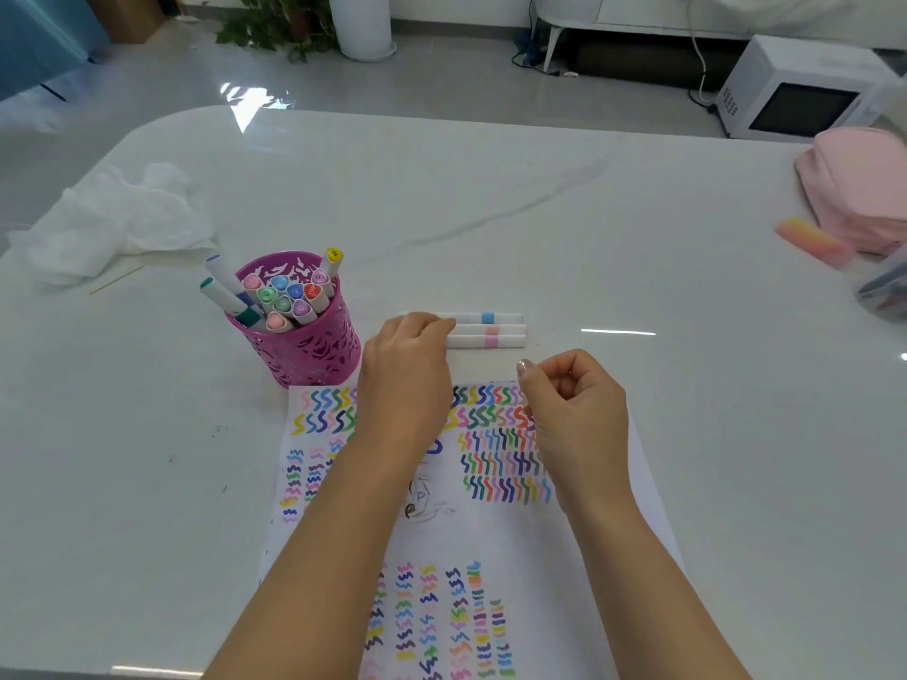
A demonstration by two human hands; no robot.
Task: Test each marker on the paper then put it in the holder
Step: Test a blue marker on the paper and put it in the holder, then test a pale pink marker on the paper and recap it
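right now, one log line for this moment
left hand over loose markers, grip unclear | right hand curled, empty | holder part full

The table (540,213) is a polished white slab with grey veins like stone, glossy enough to mirror the light; the floor (147,81) shines the same way. The paper (491,532) is matt white. The markers (491,330) have smooth white plastic barrels. The holder (304,353) is magenta openwork (metal or plastic, hard to tell), faintly glossy. The crumpled sheet (122,218) looks thin and soft, the pouch (854,188) like matt pink cloth

3 loose mkrs (486,330), 1 holder (299,353)
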